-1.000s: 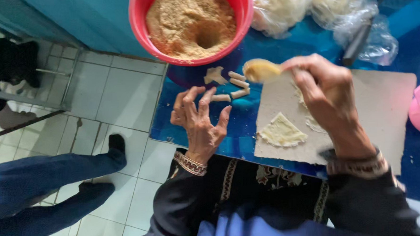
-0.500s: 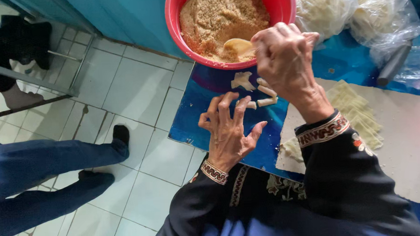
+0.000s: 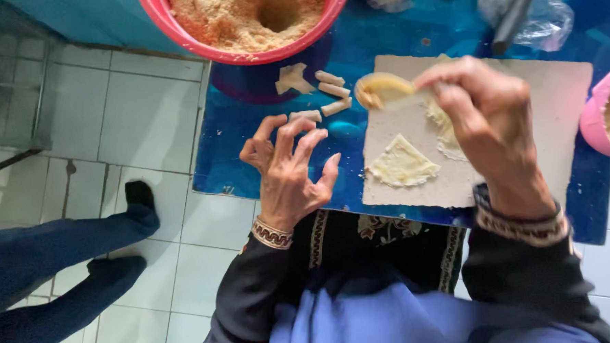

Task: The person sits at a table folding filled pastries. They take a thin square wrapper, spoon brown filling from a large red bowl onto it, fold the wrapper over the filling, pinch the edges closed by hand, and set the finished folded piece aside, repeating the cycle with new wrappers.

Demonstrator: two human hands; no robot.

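My right hand [image 3: 489, 114] holds a spoon [image 3: 384, 89] heaped with pale filling over the left part of a beige board [image 3: 556, 105]. A triangular piece of dough wrapper [image 3: 402, 166] lies on the board below the spoon. My left hand [image 3: 290, 167] hovers with fingers spread and curled over the blue table [image 3: 248, 133], holding nothing. Small rolled pastries [image 3: 329, 95] lie on the table just beyond its fingertips. A red bowl [image 3: 245, 54] of crumbly brown filling stands at the far edge.
A pink bowl [image 3: 601, 114] sits at the board's right. Plastic bags [image 3: 531, 11] and a dark handle [image 3: 511, 22] lie at the back right. Another person's legs in blue trousers [image 3: 55, 251] stand on the white tiled floor [image 3: 138, 117] to the left.
My right hand has come back from the red bowl with a loaded spoon and now holds it over the board. My left hand stays spread above the table.
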